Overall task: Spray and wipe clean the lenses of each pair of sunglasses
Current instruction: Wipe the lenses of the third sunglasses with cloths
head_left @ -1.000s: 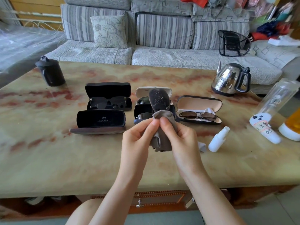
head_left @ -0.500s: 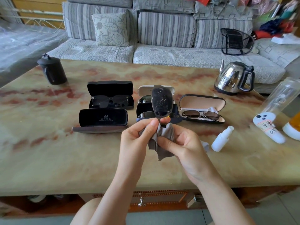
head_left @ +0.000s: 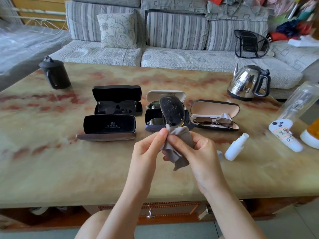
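In the centre of the frame, above the marble table [head_left: 51,169]: dark sunglasses [head_left: 171,112] held on end, upper lens dotted with pale specks, lower lens wrapped in a grey cloth [head_left: 179,161]. Left hand [head_left: 148,149] curled, thumb and forefinger pinching the cloth at its top. Right hand [head_left: 195,152] curled as well, gripping the wrapped part from the right side, with the loose end of the cloth hanging below the fingers.

Behind the hands, five open cases in two rows:
- Upper left of the group: a black case [head_left: 117,94] with black sunglasses [head_left: 117,107] inside.
- Just in front of it: a second black case [head_left: 109,125], with a pale logo like "CM" in the lid and a line of small characters under it, too small to read.
- Middle: a white case [head_left: 165,94] and a dark case [head_left: 151,118], each with lenses showing, both partly hidden by the raised lens.
- Right: a beige-lined case [head_left: 215,107] holding metal-framed sunglasses [head_left: 214,121] with brown lenses.

Right of the hands, a white spray bottle [head_left: 235,147] lying on its side. At the right edge, a clear bottle [head_left: 284,135] lying down, with handwriting on its white end, readable only as "DS". Upper right, a steel kettle [head_left: 248,83]. Upper left, a black lidded cup [head_left: 55,75]. Behind the table, a striped grey sofa [head_left: 172,31].
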The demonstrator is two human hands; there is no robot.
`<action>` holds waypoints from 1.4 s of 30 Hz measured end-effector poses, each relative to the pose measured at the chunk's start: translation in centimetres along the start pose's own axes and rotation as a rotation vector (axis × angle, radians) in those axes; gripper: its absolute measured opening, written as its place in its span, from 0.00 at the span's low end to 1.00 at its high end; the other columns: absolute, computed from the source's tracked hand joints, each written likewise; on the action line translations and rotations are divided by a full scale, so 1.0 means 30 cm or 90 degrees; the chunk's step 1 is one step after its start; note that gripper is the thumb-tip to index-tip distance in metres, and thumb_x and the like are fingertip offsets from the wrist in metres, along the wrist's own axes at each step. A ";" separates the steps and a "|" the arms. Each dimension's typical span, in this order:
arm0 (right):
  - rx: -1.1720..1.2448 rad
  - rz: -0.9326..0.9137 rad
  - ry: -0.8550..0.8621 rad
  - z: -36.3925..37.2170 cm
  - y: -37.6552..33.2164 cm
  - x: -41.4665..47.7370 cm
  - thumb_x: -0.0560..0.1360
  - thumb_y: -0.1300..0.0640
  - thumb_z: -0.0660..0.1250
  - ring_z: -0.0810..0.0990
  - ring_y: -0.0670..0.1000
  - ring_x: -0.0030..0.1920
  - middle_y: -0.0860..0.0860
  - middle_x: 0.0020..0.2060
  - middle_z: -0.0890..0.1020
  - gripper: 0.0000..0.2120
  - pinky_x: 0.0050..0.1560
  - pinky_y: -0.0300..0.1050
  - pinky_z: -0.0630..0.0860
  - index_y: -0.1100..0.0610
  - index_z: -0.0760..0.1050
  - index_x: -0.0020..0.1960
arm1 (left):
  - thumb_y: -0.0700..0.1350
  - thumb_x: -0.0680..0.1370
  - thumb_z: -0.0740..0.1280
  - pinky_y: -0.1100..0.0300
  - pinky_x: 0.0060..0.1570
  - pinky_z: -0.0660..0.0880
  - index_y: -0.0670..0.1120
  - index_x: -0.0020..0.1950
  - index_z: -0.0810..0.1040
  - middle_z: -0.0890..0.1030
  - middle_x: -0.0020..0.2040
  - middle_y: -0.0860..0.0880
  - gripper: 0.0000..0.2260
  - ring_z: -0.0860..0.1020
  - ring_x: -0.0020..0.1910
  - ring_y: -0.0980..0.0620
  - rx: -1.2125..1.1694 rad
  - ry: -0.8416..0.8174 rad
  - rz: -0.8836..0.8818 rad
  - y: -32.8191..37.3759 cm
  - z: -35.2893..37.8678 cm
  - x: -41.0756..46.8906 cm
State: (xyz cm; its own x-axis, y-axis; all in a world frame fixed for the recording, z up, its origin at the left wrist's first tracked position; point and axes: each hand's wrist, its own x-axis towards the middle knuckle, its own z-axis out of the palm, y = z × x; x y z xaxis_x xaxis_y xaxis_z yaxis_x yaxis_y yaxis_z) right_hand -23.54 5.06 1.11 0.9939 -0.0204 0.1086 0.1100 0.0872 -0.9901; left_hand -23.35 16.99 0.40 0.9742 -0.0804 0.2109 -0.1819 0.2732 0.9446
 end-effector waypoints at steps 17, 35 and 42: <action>-0.056 -0.008 -0.076 -0.013 0.046 0.018 0.74 0.54 0.68 0.83 0.61 0.48 0.59 0.45 0.85 0.10 0.53 0.56 0.78 0.59 0.82 0.51 | 0.49 0.73 0.65 0.63 0.46 0.78 0.47 0.62 0.80 0.85 0.52 0.47 0.18 0.82 0.50 0.53 -0.096 0.103 -0.080 -0.027 -0.030 0.025; 0.023 0.006 -0.044 -0.030 0.026 0.020 0.68 0.52 0.69 0.83 0.49 0.45 0.53 0.41 0.86 0.13 0.48 0.41 0.79 0.57 0.82 0.49 | 0.45 0.80 0.62 0.59 0.60 0.76 0.42 0.50 0.85 0.85 0.51 0.45 0.12 0.81 0.55 0.51 -0.004 -0.001 -0.139 -0.010 -0.051 0.011; -0.070 -0.014 -0.104 -0.024 0.028 0.014 0.76 0.55 0.67 0.84 0.56 0.49 0.58 0.45 0.86 0.10 0.53 0.46 0.78 0.59 0.81 0.53 | 0.51 0.77 0.66 0.50 0.52 0.70 0.35 0.48 0.80 0.78 0.43 0.40 0.17 0.73 0.45 0.49 -0.016 0.057 -0.093 -0.019 -0.042 0.012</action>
State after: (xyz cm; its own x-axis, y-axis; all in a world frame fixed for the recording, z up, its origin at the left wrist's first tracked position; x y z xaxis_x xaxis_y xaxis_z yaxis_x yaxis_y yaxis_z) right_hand -23.03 4.41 0.27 0.9806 0.1423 0.1347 0.1390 -0.0205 -0.9901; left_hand -22.73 18.02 -0.37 0.9983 -0.0359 0.0469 -0.0346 0.2886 0.9568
